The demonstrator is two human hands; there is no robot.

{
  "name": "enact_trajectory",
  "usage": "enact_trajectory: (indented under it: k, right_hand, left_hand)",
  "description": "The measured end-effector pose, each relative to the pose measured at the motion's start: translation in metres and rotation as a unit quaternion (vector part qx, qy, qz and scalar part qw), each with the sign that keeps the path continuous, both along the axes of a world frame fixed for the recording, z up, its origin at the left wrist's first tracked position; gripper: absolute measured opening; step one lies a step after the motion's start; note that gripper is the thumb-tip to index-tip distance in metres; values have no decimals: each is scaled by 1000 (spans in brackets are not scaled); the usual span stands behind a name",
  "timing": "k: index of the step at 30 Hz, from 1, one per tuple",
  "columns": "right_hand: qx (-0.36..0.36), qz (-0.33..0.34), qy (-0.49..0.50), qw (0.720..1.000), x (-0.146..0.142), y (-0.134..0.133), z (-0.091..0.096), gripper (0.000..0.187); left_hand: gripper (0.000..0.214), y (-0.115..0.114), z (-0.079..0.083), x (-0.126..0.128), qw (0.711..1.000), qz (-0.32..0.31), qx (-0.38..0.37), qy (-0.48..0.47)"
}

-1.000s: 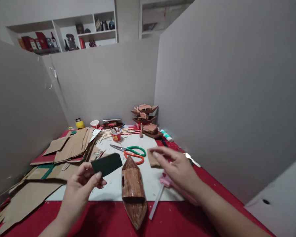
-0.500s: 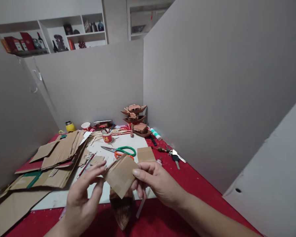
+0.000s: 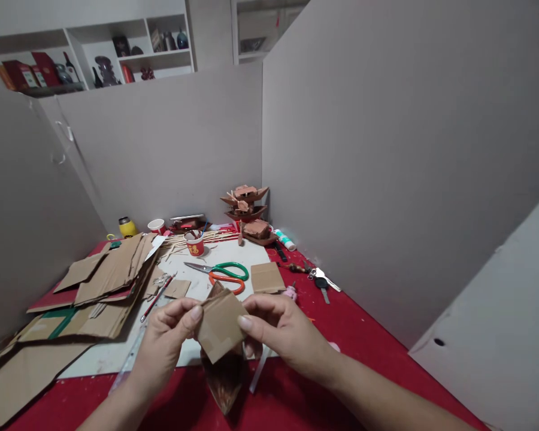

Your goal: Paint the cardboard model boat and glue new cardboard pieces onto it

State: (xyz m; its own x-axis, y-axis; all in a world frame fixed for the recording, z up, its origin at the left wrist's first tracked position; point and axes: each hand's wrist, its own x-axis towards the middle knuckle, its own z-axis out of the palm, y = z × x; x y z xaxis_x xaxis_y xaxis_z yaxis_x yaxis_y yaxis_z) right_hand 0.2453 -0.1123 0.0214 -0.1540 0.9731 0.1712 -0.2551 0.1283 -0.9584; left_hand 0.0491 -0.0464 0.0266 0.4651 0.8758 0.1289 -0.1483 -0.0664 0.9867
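A small square piece of cardboard [image 3: 220, 329] is held between both hands. My left hand [image 3: 168, 335] pinches its upper left edge between thumb and fingers. On the right side my right hand [image 3: 281, 329] grips it, thumb on the face towards me and fingers behind. Below the cardboard lies a brown model boat hull [image 3: 223, 380], its middle hidden by the piece and its pointed end towards me. Just beyond the hands, scissors [image 3: 222, 275] with one green and one orange handle rest on the white board [image 3: 233, 254].
Flattened cardboard [image 3: 112, 275] is stacked at the left. Another cardboard piece [image 3: 267, 278] lies behind my right hand. A red paper cup [image 3: 194, 244], thin wooden sticks [image 3: 170, 242] and finished model boats [image 3: 245, 203] stand farther back. Keys [image 3: 326, 280] lie at the right, near a grey partition [image 3: 386, 179].
My left hand has moved right and closed on the cardboard's left edge; its fingers were spread apart before. The cardboard has tilted slightly and dropped a little. My right hand keeps its grip.
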Motion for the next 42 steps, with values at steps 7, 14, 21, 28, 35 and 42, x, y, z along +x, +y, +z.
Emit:
enact_trajectory:
  k: [7, 14, 21, 28, 35, 42]
  right_hand:
    - [-13, -51, -11, 999, -6, 4, -4, 34]
    - [38, -76, -100, 991, -3, 3, 1, 34]
    - [60, -39, -225, 972, -8, -2, 5, 20]
    - [66, -62, -168, 982, -4, -2, 0, 25]
    - [32, 2, -132, 991, -5, -4, 1, 34]
    - [33, -20, -110, 993, -7, -6, 0, 29]
  left_hand:
    - [29, -7, -10, -1, 998, 1, -58, -14]
    - [24, -10, -7, -4, 992, -71, -102, -7]
    - [28, -17, -9, -1, 984, -154, -72, 58]
    - [29, -17, -9, -2, 979, -188, -62, 55]
    - [23, -14, -10, -5, 986, -140, -82, 25]
    - [24, -10, -11, -6, 984, -154, -85, 13]
